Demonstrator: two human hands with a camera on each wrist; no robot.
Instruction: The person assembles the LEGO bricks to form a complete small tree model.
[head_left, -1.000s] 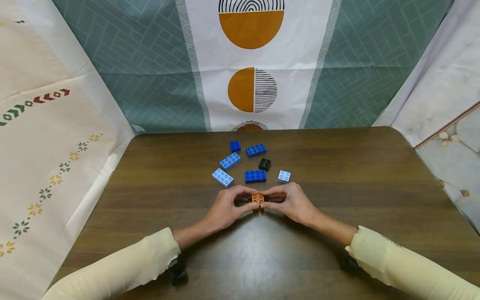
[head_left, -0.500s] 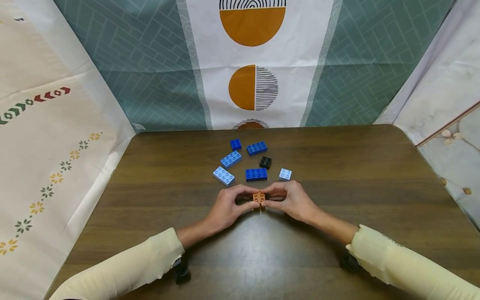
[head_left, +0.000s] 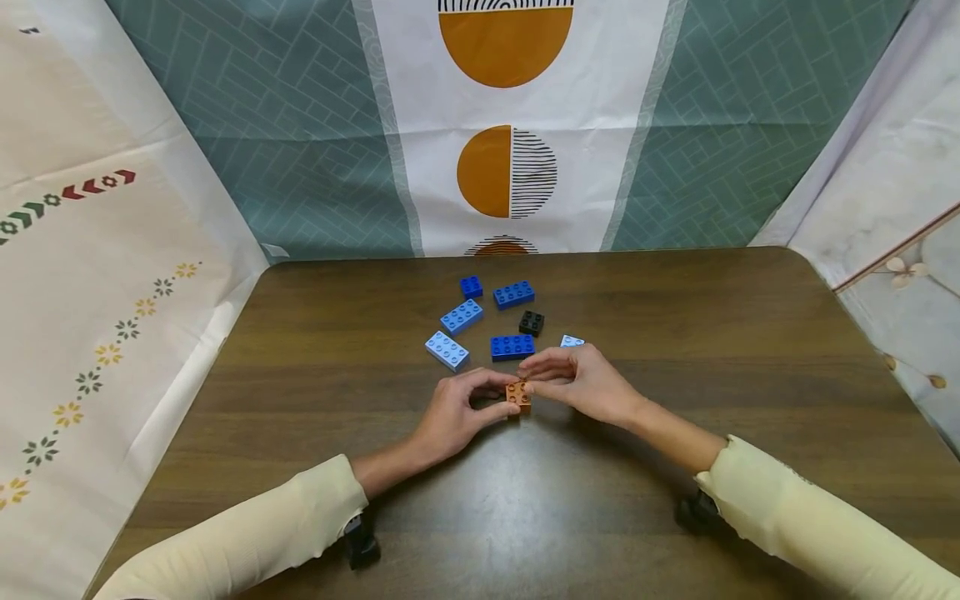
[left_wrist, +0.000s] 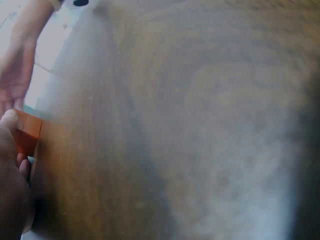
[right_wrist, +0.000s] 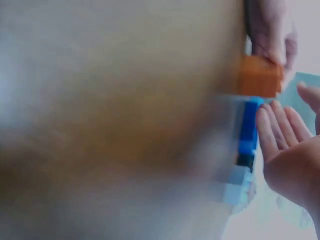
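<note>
Orange block (head_left: 518,395) on the wooden table (head_left: 300,375), between the hands; left hand (head_left: 452,414) pinches its left side, thumb near, fingers far; right hand (head_left: 591,386) just beside it, fingers nearly straight, thumb spread, holding nothing; dark blue brick (head_left: 513,347) just beyond, black brick (head_left: 532,323) behind that; pale blue brick (head_left: 572,341) partly hidden by right hand.

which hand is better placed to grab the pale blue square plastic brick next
Probably the right hand: empty and nearer that pale blue brick; the left hand grips the orange square plastic brick.
</note>
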